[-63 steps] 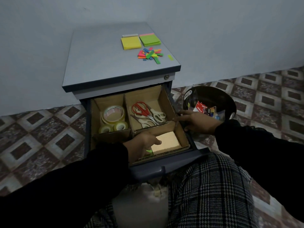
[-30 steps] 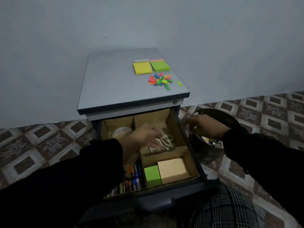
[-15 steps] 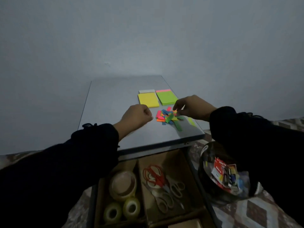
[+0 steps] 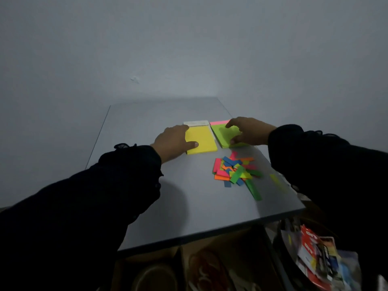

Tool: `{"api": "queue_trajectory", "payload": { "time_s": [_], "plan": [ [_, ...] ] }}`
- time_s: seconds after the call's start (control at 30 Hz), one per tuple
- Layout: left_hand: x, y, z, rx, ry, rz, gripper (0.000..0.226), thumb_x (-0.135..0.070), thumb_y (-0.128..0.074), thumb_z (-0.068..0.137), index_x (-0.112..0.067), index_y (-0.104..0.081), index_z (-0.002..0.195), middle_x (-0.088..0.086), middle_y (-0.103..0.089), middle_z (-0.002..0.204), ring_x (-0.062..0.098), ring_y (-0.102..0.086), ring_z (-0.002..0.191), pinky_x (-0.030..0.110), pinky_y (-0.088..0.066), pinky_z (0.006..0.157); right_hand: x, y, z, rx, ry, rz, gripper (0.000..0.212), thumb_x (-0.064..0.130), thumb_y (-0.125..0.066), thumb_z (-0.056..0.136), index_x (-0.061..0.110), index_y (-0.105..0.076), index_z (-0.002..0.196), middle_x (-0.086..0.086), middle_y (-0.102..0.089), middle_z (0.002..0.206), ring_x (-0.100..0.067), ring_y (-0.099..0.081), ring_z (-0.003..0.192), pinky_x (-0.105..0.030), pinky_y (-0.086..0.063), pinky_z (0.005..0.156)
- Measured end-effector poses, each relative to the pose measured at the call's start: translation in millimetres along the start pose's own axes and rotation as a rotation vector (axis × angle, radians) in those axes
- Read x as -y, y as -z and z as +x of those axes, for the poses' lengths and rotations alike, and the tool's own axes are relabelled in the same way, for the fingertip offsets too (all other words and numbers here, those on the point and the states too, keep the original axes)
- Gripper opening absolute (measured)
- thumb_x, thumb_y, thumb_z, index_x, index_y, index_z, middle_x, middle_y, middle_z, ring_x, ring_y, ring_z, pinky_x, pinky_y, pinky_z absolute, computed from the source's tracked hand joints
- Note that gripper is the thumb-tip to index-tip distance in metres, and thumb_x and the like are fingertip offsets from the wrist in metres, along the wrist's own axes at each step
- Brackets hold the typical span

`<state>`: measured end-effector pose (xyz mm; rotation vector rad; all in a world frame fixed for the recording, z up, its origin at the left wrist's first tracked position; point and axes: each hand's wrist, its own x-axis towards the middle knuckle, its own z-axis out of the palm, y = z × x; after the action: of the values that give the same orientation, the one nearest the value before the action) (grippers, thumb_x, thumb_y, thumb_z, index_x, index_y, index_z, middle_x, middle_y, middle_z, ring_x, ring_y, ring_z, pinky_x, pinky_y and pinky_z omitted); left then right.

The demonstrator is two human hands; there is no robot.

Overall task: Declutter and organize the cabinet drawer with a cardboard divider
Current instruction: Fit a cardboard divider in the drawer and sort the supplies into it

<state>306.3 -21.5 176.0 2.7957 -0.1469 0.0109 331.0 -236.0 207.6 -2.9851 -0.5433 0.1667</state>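
We find the open cabinet drawer [image 4: 210,267] at the bottom of the frame, dim and blurred, with its brown cardboard divider [image 4: 178,257] standing as a thin wall between compartments; something round lies in the left one and something red in the right, too blurred to name.

Above it, on the flat grey cabinet top [image 4: 147,127], our left hand [image 4: 174,141] grasps the yellow sticky-note pad [image 4: 202,141]: the thumb lies across its near part and the fingers curl over its far left corner. Our right hand [image 4: 247,131] arches over the green sticky-note pad [image 4: 224,135], thumb pinching its near edge and fingers bent down at its far edge, where a pink strip shows. The two pads are flat rectangular blocks lying just beside each other.

Nearer us sits a loose heap of small colored paper strips [image 4: 235,171] in pink, orange, blue, green and yellow. Both sleeves are dark. At the lower right a dark round bin [image 4: 281,238] holds glossy packets.
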Motion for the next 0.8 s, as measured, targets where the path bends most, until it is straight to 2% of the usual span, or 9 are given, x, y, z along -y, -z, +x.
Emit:
{"api": "queue_trajectory", "payload": {
  "time_s": [0.2,0.4,0.5,0.63,0.73,0.8],
  "plan": [
    [7.7,9.1,13.3,0.036,-0.060,-0.069,0.076,-0.041,-0.072,0.078,-0.009,-0.039,0.139,0.011,-0.044,0.140,0.026,-0.042,0.126,0.028,-0.035,0.096,-7.4,7.4,21.9,0.105,-0.037,0.098,0.083,0.028,-0.071,0.080,0.013,-0.023,0.146,-0.009,-0.034,0.149,-0.026,-0.035,0.134,-0.029,-0.029,0.103],
    [7.4,6.9,22.4,0.021,-0.041,-0.038,0.086,-0.044,-0.077,0.071,-0.010,-0.038,0.140,0.014,-0.041,0.136,0.028,-0.042,0.123,0.028,-0.036,0.093,-10.8,5.8,29.4,0.111,-0.032,0.049,0.087,0.034,-0.071,0.079,0.011,-0.022,0.147,-0.011,-0.028,0.150,-0.026,-0.030,0.136,-0.030,-0.027,0.107],
    [4.7,9.2,20.7,0.018,-0.025,-0.073,0.089,-0.040,-0.082,0.066,-0.010,-0.037,0.137,0.015,-0.035,0.132,0.030,-0.046,0.116,0.026,-0.037,0.083,-9.2,7.3,30.0,0.124,-0.035,0.049,0.083,0.034,-0.069,0.081,0.011,-0.025,0.147,-0.010,-0.026,0.152,-0.025,-0.028,0.138,-0.030,-0.025,0.108],
    [-2.3,13.2,16.2,-0.027,-0.008,-0.112,0.082,-0.029,-0.085,0.063,-0.007,-0.040,0.128,0.016,-0.035,0.129,0.033,-0.050,0.108,0.030,-0.041,0.081,-7.3,5.1,29.7,0.099,-0.028,0.045,0.073,0.032,-0.071,0.080,0.010,-0.036,0.141,-0.012,-0.036,0.143,-0.027,-0.038,0.130,-0.030,-0.033,0.101],
    [-3.7,16.0,13.8,-0.108,-0.020,-0.154,0.065,-0.019,-0.082,0.069,-0.005,-0.046,0.120,0.018,-0.048,0.122,0.032,-0.052,0.103,0.032,-0.040,0.075,-10.0,4.6,31.2,0.127,-0.032,0.095,0.083,0.029,-0.072,0.079,0.012,-0.024,0.146,-0.010,-0.030,0.149,-0.026,-0.033,0.134,-0.029,-0.030,0.105],
    [-1.9,16.0,11.4,-0.129,-0.015,-0.244,0.050,-0.011,-0.078,0.073,-0.006,-0.049,0.113,0.017,-0.055,0.115,0.030,-0.056,0.088,0.039,-0.049,0.075,-10.9,6.8,34.0,0.181,-0.050,0.116,0.090,0.030,-0.071,0.080,0.014,-0.016,0.148,-0.009,-0.025,0.153,-0.026,-0.029,0.138,-0.032,-0.026,0.109]
  ]
}}
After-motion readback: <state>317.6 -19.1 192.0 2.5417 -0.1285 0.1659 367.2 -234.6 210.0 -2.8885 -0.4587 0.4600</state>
